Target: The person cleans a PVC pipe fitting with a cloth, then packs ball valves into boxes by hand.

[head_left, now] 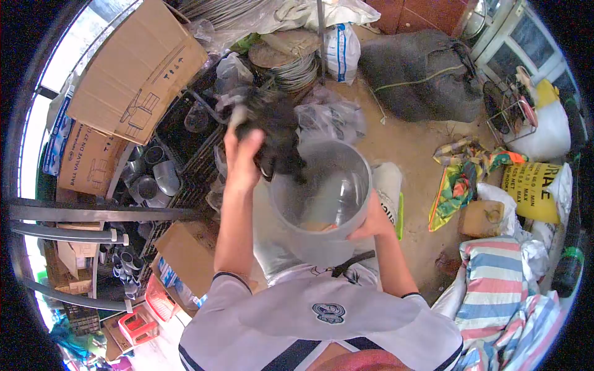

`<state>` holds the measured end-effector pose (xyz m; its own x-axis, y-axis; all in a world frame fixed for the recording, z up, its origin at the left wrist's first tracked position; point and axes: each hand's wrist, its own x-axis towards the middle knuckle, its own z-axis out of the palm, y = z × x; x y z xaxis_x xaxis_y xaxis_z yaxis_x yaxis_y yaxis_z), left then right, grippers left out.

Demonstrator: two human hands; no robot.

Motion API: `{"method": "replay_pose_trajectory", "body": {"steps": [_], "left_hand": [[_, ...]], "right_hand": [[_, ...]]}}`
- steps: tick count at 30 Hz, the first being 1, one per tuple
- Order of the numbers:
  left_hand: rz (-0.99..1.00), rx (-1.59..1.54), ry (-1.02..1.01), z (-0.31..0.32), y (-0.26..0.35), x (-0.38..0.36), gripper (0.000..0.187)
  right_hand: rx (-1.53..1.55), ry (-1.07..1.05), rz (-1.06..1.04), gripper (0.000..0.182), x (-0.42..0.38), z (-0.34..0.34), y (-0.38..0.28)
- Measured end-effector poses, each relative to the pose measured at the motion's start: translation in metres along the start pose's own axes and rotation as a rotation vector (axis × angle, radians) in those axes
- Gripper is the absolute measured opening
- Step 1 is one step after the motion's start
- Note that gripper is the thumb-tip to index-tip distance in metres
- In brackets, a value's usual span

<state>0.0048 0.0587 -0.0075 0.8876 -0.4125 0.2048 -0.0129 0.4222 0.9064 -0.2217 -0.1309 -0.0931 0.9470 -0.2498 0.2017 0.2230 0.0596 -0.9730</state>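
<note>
In the head view, the left hand point(242, 154) is raised and closed around a shaggy black bundle point(275, 127), which is blurred, so its exact nature and the placing of the hidden fingers cannot be told. The right hand point(371, 219), lower and nearer the body, grips the side of a clear round container point(325, 247), its open mouth tilted up towards the camera. This container sits between the two hands, in front of the lap; the bundle's lower edge overlaps its far left rim, though whether they touch cannot be told. Left of the left hand are grey pipe fittings point(166, 179) and, beyond them, a large cardboard box point(139, 68). Nearer the body on that side stands an open carton point(189, 247). Past both hands lie crumpled plastic bags point(331, 114), a wire coil point(297, 74) and a white sack point(342, 52), with a bulky dark sack point(424, 77) further right. Well to the right of the right hand are a patterned bag point(458, 191), a yellow sack point(541, 195) and a striped sack point(492, 272).
</note>
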Motion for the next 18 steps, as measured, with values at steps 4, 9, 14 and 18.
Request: {"method": "replay_pose_trajectory", "body": {"steps": [4,9,14,18], "left_hand": [[0.338,0.318,-0.925,0.034,0.026,0.012,0.048],[0.371,0.869,-1.212,0.068,0.032,0.006,0.039],[0.469,1.084,-1.207,0.076,0.035,0.012,0.030],[0.226,1.134,-1.043,0.067,0.044,0.013,0.032]], "right_hand": [[-0.014,-0.188,0.061,0.142,0.016,-0.011,-0.025],[-0.046,-0.417,0.150,0.139,0.022,-0.019,-0.026],[0.149,-0.154,0.201,0.138,0.002,-0.006,-0.014],[0.063,-0.098,0.086,0.135,0.009,-0.004,-0.027]]}}
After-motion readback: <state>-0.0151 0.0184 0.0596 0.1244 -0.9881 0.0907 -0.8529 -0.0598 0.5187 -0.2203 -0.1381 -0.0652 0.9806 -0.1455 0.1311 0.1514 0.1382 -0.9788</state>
